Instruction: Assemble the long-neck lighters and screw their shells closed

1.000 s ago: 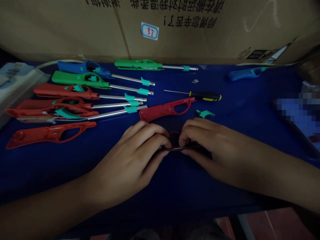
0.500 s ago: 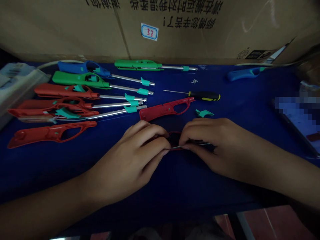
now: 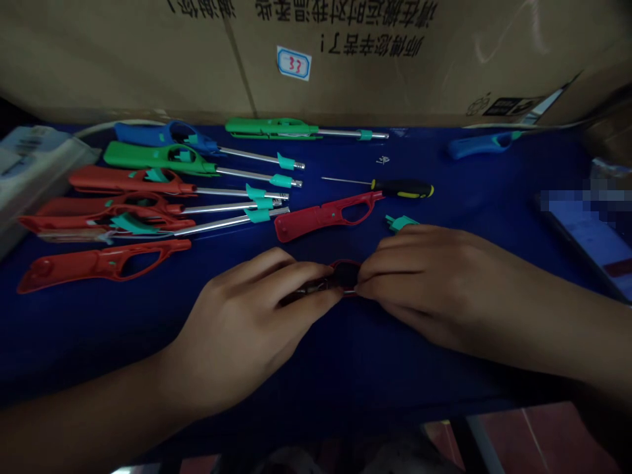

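Note:
My left hand point(image 3: 241, 322) and my right hand point(image 3: 434, 280) meet at the middle of the blue table point(image 3: 494, 191), both closed on a red lighter body point(image 3: 343, 273) that lies flat between them. Only its trigger loop and a bit of metal show between the fingertips; the rest is hidden under my hands. Just behind them lie a loose red half-shell point(image 3: 326, 214) and a small teal part point(image 3: 397, 222), which touches the back of my right hand.
A row of long-nosed lighters point(image 3: 162, 191) in blue, green and red lies at the left, with another red shell point(image 3: 103, 262) in front. A black-and-yellow screwdriver point(image 3: 395, 189), a blue handle point(image 3: 481, 143), cardboard boxes point(image 3: 345, 59) behind, a phone point(image 3: 587, 237) at right.
My left hand has slid a little left and down along the lighter body, baring more metal. My right hand has shifted slightly up and now covers most of the teal part.

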The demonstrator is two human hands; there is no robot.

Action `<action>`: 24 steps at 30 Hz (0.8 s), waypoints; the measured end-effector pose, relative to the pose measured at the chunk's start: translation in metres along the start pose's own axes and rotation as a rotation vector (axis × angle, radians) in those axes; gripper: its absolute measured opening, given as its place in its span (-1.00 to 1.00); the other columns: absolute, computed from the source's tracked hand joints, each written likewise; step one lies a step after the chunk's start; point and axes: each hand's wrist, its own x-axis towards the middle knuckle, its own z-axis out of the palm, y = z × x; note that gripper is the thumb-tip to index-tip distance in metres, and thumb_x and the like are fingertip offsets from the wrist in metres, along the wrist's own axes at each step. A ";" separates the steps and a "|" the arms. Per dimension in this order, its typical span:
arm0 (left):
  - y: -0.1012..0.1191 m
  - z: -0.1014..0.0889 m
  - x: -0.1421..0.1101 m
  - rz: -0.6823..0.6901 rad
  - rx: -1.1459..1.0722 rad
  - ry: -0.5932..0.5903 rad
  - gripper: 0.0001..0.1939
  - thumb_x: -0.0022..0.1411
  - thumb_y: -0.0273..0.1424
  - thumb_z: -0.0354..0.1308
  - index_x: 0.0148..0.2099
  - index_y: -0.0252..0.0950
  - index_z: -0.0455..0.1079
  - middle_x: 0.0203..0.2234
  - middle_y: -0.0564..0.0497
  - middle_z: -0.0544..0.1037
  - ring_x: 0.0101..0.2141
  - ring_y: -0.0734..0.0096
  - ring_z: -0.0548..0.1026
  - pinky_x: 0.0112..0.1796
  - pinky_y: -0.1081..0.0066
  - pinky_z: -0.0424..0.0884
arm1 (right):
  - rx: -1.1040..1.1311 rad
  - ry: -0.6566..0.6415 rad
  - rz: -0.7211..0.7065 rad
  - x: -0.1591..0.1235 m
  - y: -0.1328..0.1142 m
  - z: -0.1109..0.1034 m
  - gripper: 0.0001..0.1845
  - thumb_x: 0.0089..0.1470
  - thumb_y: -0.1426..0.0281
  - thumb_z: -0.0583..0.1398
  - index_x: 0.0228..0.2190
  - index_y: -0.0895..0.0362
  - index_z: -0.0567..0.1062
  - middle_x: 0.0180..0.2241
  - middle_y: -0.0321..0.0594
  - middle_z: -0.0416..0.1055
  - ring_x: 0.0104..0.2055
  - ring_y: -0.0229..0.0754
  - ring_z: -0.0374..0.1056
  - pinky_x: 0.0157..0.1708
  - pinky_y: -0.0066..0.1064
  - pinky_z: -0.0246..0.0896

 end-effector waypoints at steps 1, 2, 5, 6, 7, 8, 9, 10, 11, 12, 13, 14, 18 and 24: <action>0.000 -0.001 0.000 0.005 0.003 0.001 -0.73 0.40 -0.50 0.12 0.06 -0.19 0.53 -0.03 0.02 0.61 -0.13 0.27 0.53 -0.13 0.25 0.56 | 0.003 -0.001 0.001 0.000 0.000 -0.001 -0.73 0.28 0.55 0.11 -0.19 0.13 0.61 -0.20 -0.20 0.58 -0.20 -0.13 0.45 -0.12 -0.23 0.31; 0.000 -0.001 0.001 0.010 0.007 -0.002 -0.73 0.40 -0.50 0.11 0.06 -0.19 0.53 -0.02 0.02 0.61 -0.13 0.26 0.53 -0.14 0.25 0.57 | 0.014 -0.005 0.014 -0.001 0.000 -0.002 -0.73 0.28 0.54 0.11 -0.18 0.12 0.61 -0.20 -0.21 0.58 -0.20 -0.13 0.45 -0.13 -0.25 0.32; 0.001 -0.001 0.000 0.031 0.030 0.006 -0.71 0.40 -0.52 0.10 0.07 -0.21 0.53 0.00 0.02 0.61 -0.12 0.24 0.55 -0.14 0.26 0.59 | 0.067 -0.018 0.085 -0.003 -0.001 -0.004 -0.72 0.27 0.54 0.13 -0.15 0.09 0.61 -0.23 -0.24 0.58 -0.22 -0.16 0.47 -0.21 -0.32 0.34; 0.001 -0.001 -0.001 0.036 0.035 0.009 -0.70 0.39 -0.53 0.10 0.07 -0.21 0.53 0.01 0.02 0.61 -0.11 0.24 0.55 -0.13 0.25 0.59 | 0.082 -0.016 0.106 -0.004 -0.001 -0.005 -0.72 0.26 0.54 0.13 -0.15 0.09 0.62 -0.24 -0.25 0.58 -0.23 -0.17 0.47 -0.24 -0.33 0.34; 0.001 0.000 -0.002 0.035 0.035 0.012 -0.70 0.39 -0.53 0.10 0.08 -0.21 0.53 0.02 0.02 0.61 -0.10 0.24 0.56 -0.12 0.25 0.60 | 0.094 -0.010 0.123 -0.005 -0.001 -0.006 -0.73 0.25 0.54 0.14 -0.16 0.07 0.62 -0.26 -0.25 0.58 -0.25 -0.17 0.48 -0.26 -0.34 0.34; 0.001 0.000 -0.002 0.029 0.031 0.017 -0.70 0.39 -0.53 0.11 0.08 -0.20 0.53 0.02 0.03 0.61 -0.10 0.25 0.56 -0.11 0.26 0.60 | 0.104 0.001 0.136 -0.005 -0.001 -0.005 -0.73 0.24 0.54 0.15 -0.18 0.07 0.63 -0.27 -0.26 0.58 -0.26 -0.18 0.48 -0.27 -0.35 0.33; 0.001 0.000 -0.003 0.022 0.022 0.022 -0.70 0.39 -0.53 0.11 0.07 -0.19 0.53 0.02 0.04 0.61 -0.09 0.26 0.56 -0.11 0.26 0.60 | 0.114 0.013 0.149 -0.005 -0.001 -0.005 -0.73 0.22 0.55 0.16 -0.19 0.06 0.63 -0.27 -0.26 0.58 -0.26 -0.18 0.48 -0.27 -0.35 0.33; 0.001 0.001 -0.003 0.013 0.011 0.024 -0.71 0.39 -0.52 0.12 0.07 -0.18 0.54 0.02 0.04 0.61 -0.09 0.27 0.56 -0.10 0.28 0.60 | 0.126 0.021 0.164 -0.005 -0.001 -0.003 -0.74 0.21 0.55 0.17 -0.20 0.06 0.63 -0.27 -0.26 0.58 -0.26 -0.18 0.49 -0.26 -0.35 0.32; 0.001 0.001 -0.003 0.005 0.002 0.027 -0.72 0.38 -0.51 0.13 0.06 -0.18 0.54 0.01 0.05 0.61 -0.09 0.28 0.56 -0.11 0.29 0.60 | 0.140 0.028 0.182 -0.004 -0.001 -0.002 -0.75 0.20 0.54 0.18 -0.21 0.05 0.63 -0.27 -0.26 0.57 -0.26 -0.18 0.49 -0.25 -0.36 0.32; 0.001 0.001 -0.003 0.000 -0.003 0.032 -0.72 0.38 -0.51 0.14 0.05 -0.17 0.55 0.00 0.05 0.62 -0.09 0.29 0.57 -0.12 0.30 0.60 | 0.156 0.036 0.203 -0.002 0.000 0.001 -0.76 0.20 0.54 0.19 -0.21 0.06 0.63 -0.26 -0.26 0.57 -0.26 -0.18 0.49 -0.25 -0.36 0.31; 0.001 0.001 -0.002 -0.004 -0.004 0.035 -0.73 0.38 -0.51 0.15 0.04 -0.17 0.55 -0.01 0.05 0.62 -0.10 0.29 0.57 -0.13 0.31 0.60 | 0.175 0.041 0.225 0.000 0.001 0.003 -0.78 0.20 0.53 0.19 -0.22 0.06 0.62 -0.26 -0.27 0.57 -0.25 -0.19 0.48 -0.25 -0.37 0.31; 0.001 0.001 -0.002 -0.006 -0.003 0.035 -0.73 0.37 -0.51 0.15 0.04 -0.17 0.56 -0.02 0.06 0.63 -0.10 0.29 0.57 -0.15 0.32 0.60 | 0.198 0.046 0.243 0.002 0.001 0.005 -0.79 0.20 0.53 0.20 -0.23 0.07 0.62 -0.26 -0.27 0.56 -0.25 -0.20 0.48 -0.25 -0.38 0.30; 0.003 -0.001 0.000 -0.009 0.007 0.024 -0.75 0.39 -0.49 0.14 0.02 -0.18 0.57 -0.05 0.06 0.64 -0.12 0.28 0.56 -0.18 0.30 0.60 | 0.274 0.063 0.258 0.008 0.004 0.011 -0.80 0.20 0.55 0.19 -0.26 0.09 0.61 -0.28 -0.28 0.54 -0.25 -0.24 0.46 -0.25 -0.42 0.28; 0.006 -0.003 0.002 0.001 0.017 0.019 -0.76 0.42 -0.47 0.10 -0.01 -0.20 0.58 -0.07 0.07 0.64 -0.14 0.28 0.57 -0.18 0.31 0.60 | 0.283 0.068 0.273 0.007 0.004 0.012 -0.81 0.19 0.57 0.19 -0.26 0.11 0.59 -0.29 -0.28 0.54 -0.25 -0.24 0.44 -0.24 -0.41 0.26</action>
